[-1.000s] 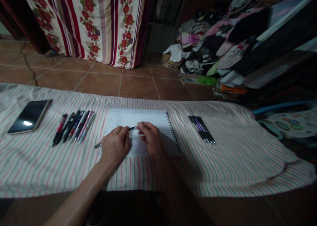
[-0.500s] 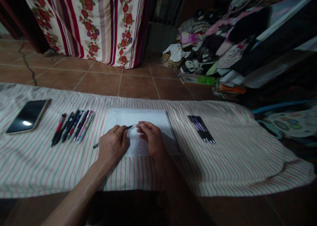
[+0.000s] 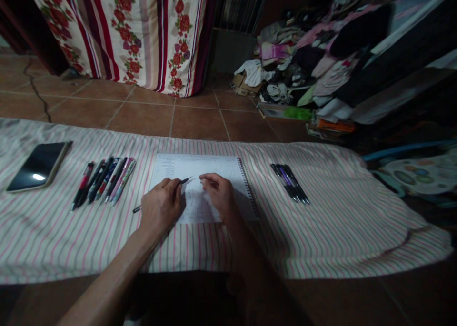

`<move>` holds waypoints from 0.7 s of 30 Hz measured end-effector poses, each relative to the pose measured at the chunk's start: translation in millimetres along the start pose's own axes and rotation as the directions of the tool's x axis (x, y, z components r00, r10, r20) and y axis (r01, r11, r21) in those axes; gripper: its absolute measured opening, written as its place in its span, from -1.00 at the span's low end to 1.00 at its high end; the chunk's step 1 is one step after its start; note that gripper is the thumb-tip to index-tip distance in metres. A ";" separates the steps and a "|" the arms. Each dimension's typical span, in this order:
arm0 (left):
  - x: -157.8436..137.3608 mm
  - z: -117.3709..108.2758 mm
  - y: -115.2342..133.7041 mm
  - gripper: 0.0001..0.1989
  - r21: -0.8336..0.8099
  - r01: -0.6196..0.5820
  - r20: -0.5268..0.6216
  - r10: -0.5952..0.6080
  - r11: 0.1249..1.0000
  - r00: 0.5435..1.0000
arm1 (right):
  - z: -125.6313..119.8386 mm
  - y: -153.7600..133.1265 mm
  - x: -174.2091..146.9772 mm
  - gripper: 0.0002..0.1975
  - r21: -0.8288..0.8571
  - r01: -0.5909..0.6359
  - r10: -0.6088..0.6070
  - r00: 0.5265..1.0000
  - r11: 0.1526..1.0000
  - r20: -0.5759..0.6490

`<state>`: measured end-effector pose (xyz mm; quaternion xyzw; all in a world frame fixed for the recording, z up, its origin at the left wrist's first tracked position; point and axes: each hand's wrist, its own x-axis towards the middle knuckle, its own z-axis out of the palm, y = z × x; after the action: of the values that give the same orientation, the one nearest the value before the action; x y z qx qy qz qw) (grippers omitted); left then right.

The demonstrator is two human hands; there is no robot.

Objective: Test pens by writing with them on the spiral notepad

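My left hand (image 3: 162,204) is closed around a dark pen (image 3: 184,180). Its thin tip points right, and its back end sticks out below my wrist side. My right hand (image 3: 218,192) hovers a short gap to the right of that tip, thumb and fingers pinched together. Something small and pale may sit between those fingertips, too small to name. Beneath both hands lies an open spiral notebook (image 3: 203,162) with faint writing on its page and the coil along its right side.
Left of the notebook several colourful pens (image 3: 103,181) lie in a row, with a smartphone (image 3: 39,166) beyond them. Several dark and purple pens (image 3: 290,183) lie to the right. A striped cloth (image 3: 339,212) covers the table. Clothes (image 3: 303,54) are heaped behind.
My right hand has drawn slightly away from the pen's tip, leaving a wider gap and the thin point more exposed. My left hand keeps its hold on the pen.
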<state>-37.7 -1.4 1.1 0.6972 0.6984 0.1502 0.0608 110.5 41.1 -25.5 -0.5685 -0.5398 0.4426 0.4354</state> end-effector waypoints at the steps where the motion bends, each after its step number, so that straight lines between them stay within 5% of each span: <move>1: -0.4 -0.1 0.5 -0.70 0.014 -0.006 0.001 0.006 1.000 1.000 | -3.7 2.4 2.0 -0.83 -0.072 0.030 -0.030 1.000 0.997 -0.003; 9: 0.1 3.1 13.0 -0.73 0.043 -0.052 0.011 0.051 0.998 0.999 | -33.8 14.6 9.4 -0.81 -0.304 0.097 -0.100 0.995 0.948 0.006; 21: -2.7 7.6 24.9 -0.77 0.112 -0.153 0.024 0.151 0.982 0.988 | -46.7 21.9 6.2 -0.85 -0.572 0.134 -0.201 0.978 0.809 -0.054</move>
<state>-11.6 -3.5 1.0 0.7518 0.6501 0.1093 0.0148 161.1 45.6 -36.3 -0.6458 -0.6692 0.1903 0.3145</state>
